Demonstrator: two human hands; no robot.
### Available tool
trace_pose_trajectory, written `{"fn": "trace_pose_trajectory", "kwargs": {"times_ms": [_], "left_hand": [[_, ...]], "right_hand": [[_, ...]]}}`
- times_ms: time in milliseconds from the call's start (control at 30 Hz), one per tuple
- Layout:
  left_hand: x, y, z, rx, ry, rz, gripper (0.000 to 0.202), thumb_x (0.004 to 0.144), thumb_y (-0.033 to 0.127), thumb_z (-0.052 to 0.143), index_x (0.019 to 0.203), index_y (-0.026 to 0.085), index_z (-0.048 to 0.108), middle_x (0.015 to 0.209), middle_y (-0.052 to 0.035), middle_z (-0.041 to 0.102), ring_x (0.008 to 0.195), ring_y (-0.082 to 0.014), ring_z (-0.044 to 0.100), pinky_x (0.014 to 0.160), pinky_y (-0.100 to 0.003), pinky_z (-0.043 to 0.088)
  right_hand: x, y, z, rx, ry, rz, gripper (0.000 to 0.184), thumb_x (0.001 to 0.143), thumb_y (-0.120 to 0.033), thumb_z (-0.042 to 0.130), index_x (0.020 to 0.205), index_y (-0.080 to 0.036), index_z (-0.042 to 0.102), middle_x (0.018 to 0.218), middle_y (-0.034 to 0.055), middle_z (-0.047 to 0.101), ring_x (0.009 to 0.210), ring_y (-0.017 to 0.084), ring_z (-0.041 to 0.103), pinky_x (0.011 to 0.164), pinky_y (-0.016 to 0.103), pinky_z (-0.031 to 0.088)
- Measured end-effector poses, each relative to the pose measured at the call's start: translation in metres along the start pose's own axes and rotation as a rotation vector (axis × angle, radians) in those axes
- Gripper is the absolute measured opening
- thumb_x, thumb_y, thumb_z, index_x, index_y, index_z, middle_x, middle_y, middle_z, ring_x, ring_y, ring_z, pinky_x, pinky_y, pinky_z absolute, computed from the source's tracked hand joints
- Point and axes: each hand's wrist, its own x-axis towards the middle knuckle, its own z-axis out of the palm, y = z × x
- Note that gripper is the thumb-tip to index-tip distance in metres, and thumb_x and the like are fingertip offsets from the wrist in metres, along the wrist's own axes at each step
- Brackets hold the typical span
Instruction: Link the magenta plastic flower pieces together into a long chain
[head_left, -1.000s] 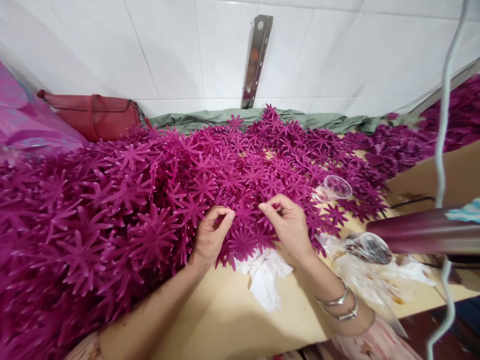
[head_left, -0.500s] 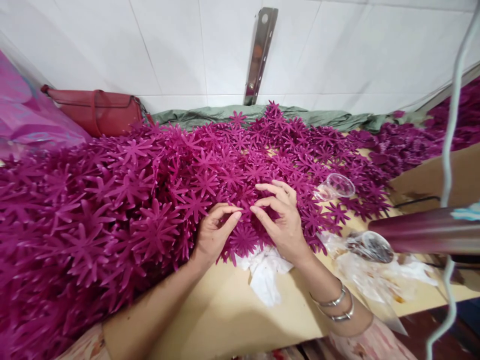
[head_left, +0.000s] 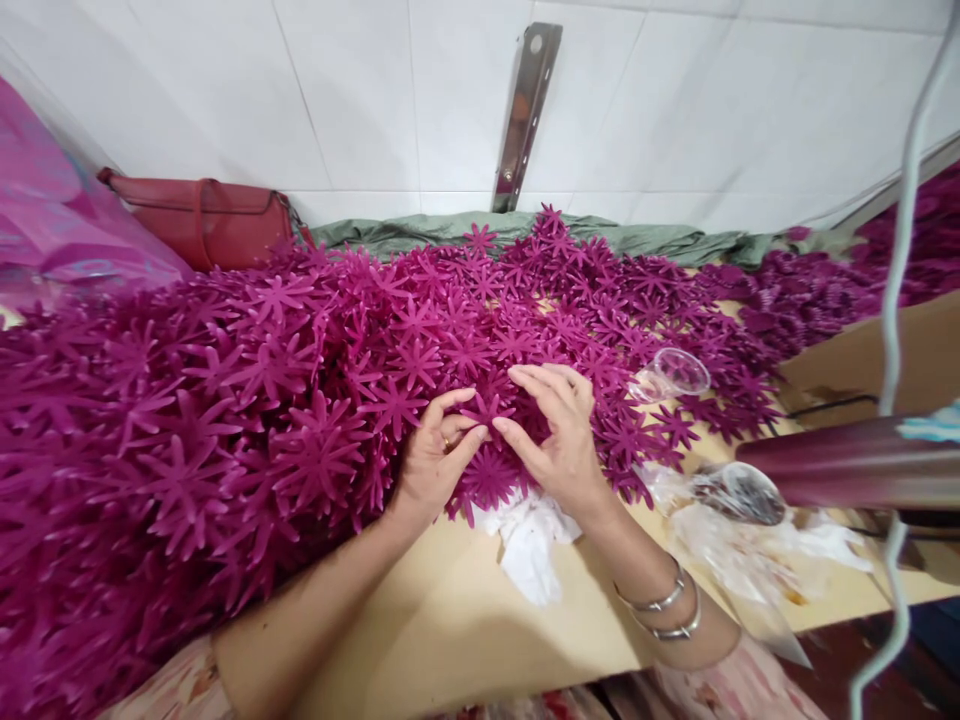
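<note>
"How's the left hand [head_left: 430,462]?"
"Turned in, pointing finger up. Thumb and another finger almost meet; no telling if they hold anything."
"The right hand [head_left: 568,445]?"
"Thumb and fingers wide apart. Before, both pointing fingers sat closer to the thumbs."
"The flower [head_left: 489,409]?"
"Between the hands, by the thumbs."

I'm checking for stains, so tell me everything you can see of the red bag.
The red bag is long and low, with a smooth, leather-like look. Its flap lies down, seemingly closed, and a narrow red strap crosses the front. It sits at the back left, near the white tiled wall. In this view, the pink plastic bag overlaps its lower left and purple flowers hide part of its lower edge; whether either touches it is unclear. I see no obvious stain.
</note>
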Motion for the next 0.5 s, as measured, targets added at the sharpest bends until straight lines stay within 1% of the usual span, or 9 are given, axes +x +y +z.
{"fn": "trace_pose_trajectory", "kwargs": {"times_ms": [33,67,133,167,200,300,367,500], "left_hand": [[-0.0002,0.0000,0.0000,0.011,-0.010,0.003,0.046,0.084,0.023,0.077,0.125,0.022,0.057,0.079,0.0036,0.071,0.075,-0.0087,0.067,0.076,-0.019,0.051],[-0.0003,-0.0001,-0.0001,0.026,-0.020,0.010,0.045,0.084,0.023,0.077,0.125,0.022,0.057,0.079,0.0037,0.070,0.075,-0.0089,0.066,0.076,-0.019,0.051],[-0.0002,-0.0004,-0.0006,0.062,-0.026,0.031,0.043,0.084,0.022,0.076,0.122,0.021,0.058,0.079,0.0036,0.070,0.075,-0.0091,0.065,0.076,-0.020,0.050],[0.0000,-0.0005,-0.0009,0.079,-0.018,0.044,0.042,0.084,0.021,0.076,0.121,0.021,0.058,0.080,0.0034,0.069,0.075,-0.0092,0.065,0.076,-0.020,0.050],[0.0002,-0.0006,-0.0013,0.094,-0.006,0.054,0.040,0.084,0.020,0.076,0.120,0.021,0.058,0.081,0.0032,0.069,0.075,-0.0094,0.064,0.076,-0.020,0.050],[0.0005,-0.0008,-0.0021,0.121,0.018,0.067,0.038,0.084,0.019,0.074,0.118,0.021,0.058,0.083,0.0024,0.069,0.077,-0.0101,0.065,0.078,-0.021,0.050],[0.0003,-0.0010,-0.0022,0.133,0.017,0.070,0.037,0.084,0.019,0.073,0.118,0.021,0.059,0.085,0.0018,0.070,0.079,-0.0105,0.065,0.079,-0.022,0.050],[-0.0001,-0.0014,-0.0014,0.125,0.012,0.080,0.034,0.085,0.017,0.072,0.116,0.021,0.059,0.089,0.0005,0.071,0.085,-0.0108,0.068,0.085,-0.023,0.051]], "right_hand": [[0.0000,-0.0008,0.0012,0.023,-0.031,0.012,0.039,0.090,-0.035,0.073,0.128,-0.029,0.066,0.130,0.0083,0.068,0.127,0.032,0.048,0.112,0.057,0.036],[0.0001,-0.0009,0.0020,0.054,-0.055,0.026,0.033,0.090,-0.034,0.073,0.123,-0.029,0.068,0.128,0.0077,0.069,0.126,0.031,0.049,0.111,0.056,0.037],[0.0000,0.0004,0.0024,0.155,-0.090,0.062,0.016,0.092,-0.031,0.071,0.107,-0.029,0.073,0.120,0.0058,0.072,0.121,0.028,0.053,0.110,0.053,0.040],[-0.0002,0.0014,0.0024,0.225,-0.104,0.088,0.009,0.093,-0.029,0.070,0.101,-0.028,0.074,0.115,0.0050,0.073,0.118,0.027,0.056,0.108,0.051,0.042],[-0.0007,0.0024,0.0024,0.302,-0.116,0.124,0.006,0.094,-0.027,0.069,0.097,-0.028,0.073,0.110,0.0044,0.074,0.114,0.025,0.060,0.105,0.048,0.045],[-0.0030,0.0050,0.0036,0.464,-0.148,0.250,0.006,0.094,-0.027,0.068,0.099,-0.026,0.072,0.102,0.0035,0.073,0.101,0.021,0.066,0.096,0.040,0.051],[-0.0046,0.0060,0.0051,0.494,-0.150,0.310,0.009,0.093,-0.028,0.070,0.101,-0.025,0.072,0.100,0.0033,0.073,0.097,0.020,0.067,0.093,0.038,0.052],[-0.0066,0.0069,0.0071,0.542,-0.140,0.385,0.013,0.091,-0.030,0.072,0.103,-0.024,0.073,0.098,0.0033,0.073,0.094,0.019,0.066,0.089,0.035,0.052]]}}
